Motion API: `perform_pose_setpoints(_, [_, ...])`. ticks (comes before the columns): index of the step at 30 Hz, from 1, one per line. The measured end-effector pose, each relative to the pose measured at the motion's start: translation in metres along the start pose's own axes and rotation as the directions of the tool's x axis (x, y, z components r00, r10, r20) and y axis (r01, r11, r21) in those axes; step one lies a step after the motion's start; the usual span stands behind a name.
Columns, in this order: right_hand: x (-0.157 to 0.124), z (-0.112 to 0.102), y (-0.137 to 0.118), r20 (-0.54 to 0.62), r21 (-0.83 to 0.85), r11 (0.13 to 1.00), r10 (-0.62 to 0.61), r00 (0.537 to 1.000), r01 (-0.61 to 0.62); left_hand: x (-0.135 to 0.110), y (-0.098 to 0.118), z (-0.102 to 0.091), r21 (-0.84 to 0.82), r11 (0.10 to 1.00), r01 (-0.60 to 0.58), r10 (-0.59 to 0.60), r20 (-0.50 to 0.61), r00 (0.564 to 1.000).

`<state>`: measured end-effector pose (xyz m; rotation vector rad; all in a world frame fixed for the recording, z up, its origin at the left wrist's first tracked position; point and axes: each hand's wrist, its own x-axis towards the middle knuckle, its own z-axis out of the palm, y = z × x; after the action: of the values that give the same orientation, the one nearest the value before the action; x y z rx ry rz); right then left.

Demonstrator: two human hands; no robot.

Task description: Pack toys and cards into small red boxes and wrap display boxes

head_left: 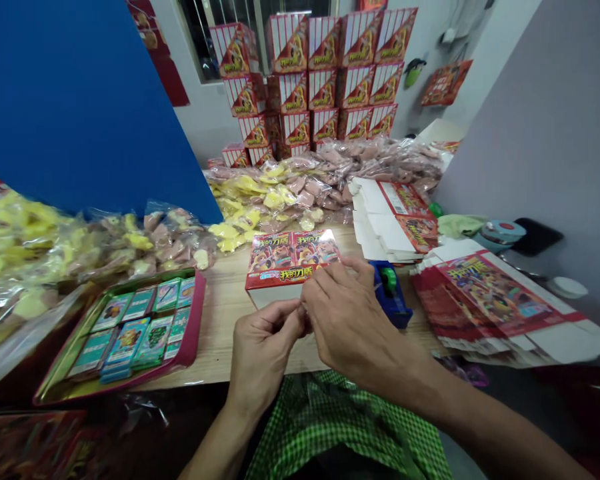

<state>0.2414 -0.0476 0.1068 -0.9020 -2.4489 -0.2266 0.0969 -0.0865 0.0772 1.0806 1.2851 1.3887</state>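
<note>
In front of me on the wooden table point(220, 333) stands a red-and-white cardboard box point(273, 272) with cartoon pictures and yellow lettering. Both my hands meet at its near right side. My left hand point(267, 340) has thumb and index finger pinched together; what lies between them, if anything, is too small to make out. Bent over the box's right front corner, my right hand point(343, 307) has its fingers curled down close to the left fingertips, and whatever they hold is hidden. Just right of that hand is a blue tape dispenser point(397, 310) with a green roll.
A pink-rimmed tin point(196, 327) of card packs sits at left. Flattened cartons point(500, 300) and more folded boxes point(395, 220) lie at right. Bagged yellow and pink pieces point(305, 187) pile along the back, before stacked boxes point(325, 87). A blue panel point(80, 100) stands at left.
</note>
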Motion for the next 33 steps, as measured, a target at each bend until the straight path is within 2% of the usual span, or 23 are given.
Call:
perform_pose_setpoints(4, [0.002,0.005,-0.003,-0.065,-0.048,0.998,-0.047,0.997,0.044,0.0,0.0,0.001,-0.04,0.999,0.015,-0.014,0.024,1.0])
perform_pose_setpoints(7, [0.001,0.007,0.004,-0.078,0.117,0.99,0.092,0.993,-0.082,0.0,-0.003,0.0,-0.078,0.996,0.038,-0.037,0.014,0.999])
perform_pose_setpoints(10, [0.0,0.004,0.012,-0.057,0.286,0.941,0.208,0.977,-0.183,0.001,-0.007,-0.005,-0.112,0.991,0.076,-0.075,0.01,0.997])
perform_pose_setpoints(12, [0.0,0.0,0.012,-0.02,0.264,0.951,0.171,0.985,-0.159,0.001,-0.01,-0.007,-0.138,0.985,0.101,-0.098,0.025,0.995])
perform_pose_setpoints(15, [0.0,-0.002,0.005,0.049,0.103,0.992,0.067,0.997,-0.071,0.0,-0.012,-0.008,-0.129,0.989,0.078,-0.074,0.035,0.997])
perform_pose_setpoints(19, [0.002,0.001,-0.002,-0.021,-0.068,0.998,-0.018,1.0,0.016,-0.002,-0.009,-0.006,-0.005,1.0,-0.013,0.013,0.01,1.0])
perform_pose_setpoints(23, [0.001,0.004,-0.003,-0.024,-0.071,0.995,-0.072,0.997,0.07,-0.004,-0.004,-0.004,0.154,0.984,-0.089,0.092,-0.017,0.996])
perform_pose_setpoints(26, [0.001,0.01,-0.004,-0.02,0.045,0.999,0.014,1.0,-0.013,-0.005,-0.005,-0.003,0.162,0.983,-0.09,0.094,-0.02,0.995])
perform_pose_setpoints(29, [0.003,0.014,0.002,-0.042,0.282,0.942,0.201,0.979,-0.181,-0.005,-0.008,-0.003,0.092,0.994,-0.05,0.053,-0.031,0.998])
perform_pose_setpoints(31, [0.002,0.007,0.017,-0.048,0.498,0.826,0.328,0.943,-0.262,-0.003,-0.01,-0.006,0.034,0.999,-0.019,0.021,-0.055,0.998])
perform_pose_setpoints(33, [-0.008,-0.011,0.042,-0.022,0.679,0.659,0.459,0.888,-0.324,0.001,-0.012,-0.012,-0.025,1.0,0.003,-0.005,-0.107,0.994])
